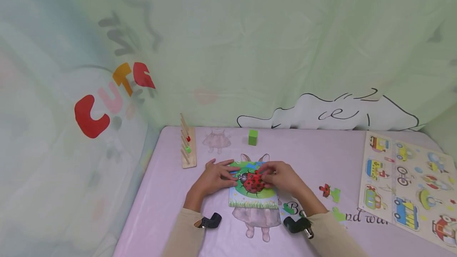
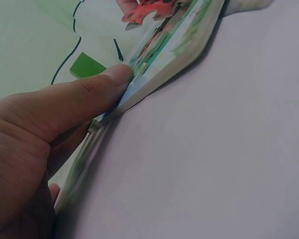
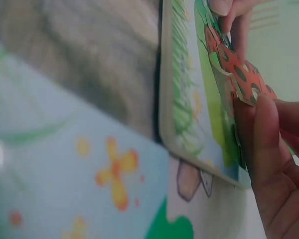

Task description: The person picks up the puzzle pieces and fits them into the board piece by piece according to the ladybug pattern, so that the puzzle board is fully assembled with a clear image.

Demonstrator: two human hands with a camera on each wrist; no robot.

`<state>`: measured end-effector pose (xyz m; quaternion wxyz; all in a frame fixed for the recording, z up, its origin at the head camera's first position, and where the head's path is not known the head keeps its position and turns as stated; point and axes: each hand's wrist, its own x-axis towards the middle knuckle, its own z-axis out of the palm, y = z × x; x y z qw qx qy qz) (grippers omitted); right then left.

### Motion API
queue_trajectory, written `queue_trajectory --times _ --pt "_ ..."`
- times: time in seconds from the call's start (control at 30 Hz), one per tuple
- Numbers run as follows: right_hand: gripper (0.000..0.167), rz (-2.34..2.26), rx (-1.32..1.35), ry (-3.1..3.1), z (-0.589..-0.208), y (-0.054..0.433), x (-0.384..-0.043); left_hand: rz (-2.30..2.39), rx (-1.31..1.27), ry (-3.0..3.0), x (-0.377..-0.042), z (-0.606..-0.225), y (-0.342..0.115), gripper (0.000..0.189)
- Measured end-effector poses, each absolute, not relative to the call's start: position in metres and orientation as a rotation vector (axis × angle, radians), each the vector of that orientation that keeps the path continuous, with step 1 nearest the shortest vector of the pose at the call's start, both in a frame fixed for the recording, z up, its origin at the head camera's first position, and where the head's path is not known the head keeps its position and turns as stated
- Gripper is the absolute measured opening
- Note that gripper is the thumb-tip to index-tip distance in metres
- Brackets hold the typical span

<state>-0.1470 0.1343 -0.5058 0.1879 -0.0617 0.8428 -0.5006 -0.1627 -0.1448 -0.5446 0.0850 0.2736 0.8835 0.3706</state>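
Observation:
A ladybug jigsaw board [image 1: 235, 200] with a grass border lies in front of me on the table. My left hand [image 1: 216, 175] rests at its left edge, fingers spread, with the thumb [image 2: 120, 74] touching the board's surface. My right hand [image 1: 283, 177] is over the board's right side and pinches a red, black-spotted puzzle piece [image 2: 157, 11] between thumb and fingers. In the right wrist view this red piece [image 3: 251, 87] is tilted up from the board. How far it touches the board is hard to tell.
Loose puzzle pieces lie to the right: a red one [image 1: 325, 190], a green one [image 1: 335, 195] and others. A wooden board with vehicle pictures [image 1: 389, 208] is at far right. At the back stand a green cube [image 1: 252, 138] and a wooden peg stand [image 1: 193, 158].

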Motion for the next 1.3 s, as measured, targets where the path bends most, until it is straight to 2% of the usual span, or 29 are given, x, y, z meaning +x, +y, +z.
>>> queue_trajectory --times 0.17,0.37,0.63,0.97,1.3 --pt "0.01 -1.377 -0.12 2.41 -0.506 0.126 -0.146 1.099 0.809 2.633 -0.163 -0.545 -0.145 0.016" --pt "0.006 -1.337 -0.026 2.476 -0.506 0.118 -0.143 1.097 0.81 2.634 -0.163 -0.545 -0.144 0.016" --pt "0.007 -1.303 0.067 2.545 -0.503 0.109 -0.14 1.091 0.816 2.646 -0.162 -0.546 -0.145 0.016" --pt "0.005 -1.186 0.051 2.673 -0.499 0.104 -0.141 1.081 0.81 2.648 -0.163 -0.545 -0.144 0.016" --pt "0.013 -1.102 0.052 2.736 -0.5 0.097 -0.143 1.07 0.818 2.649 -0.163 -0.545 -0.145 0.016"
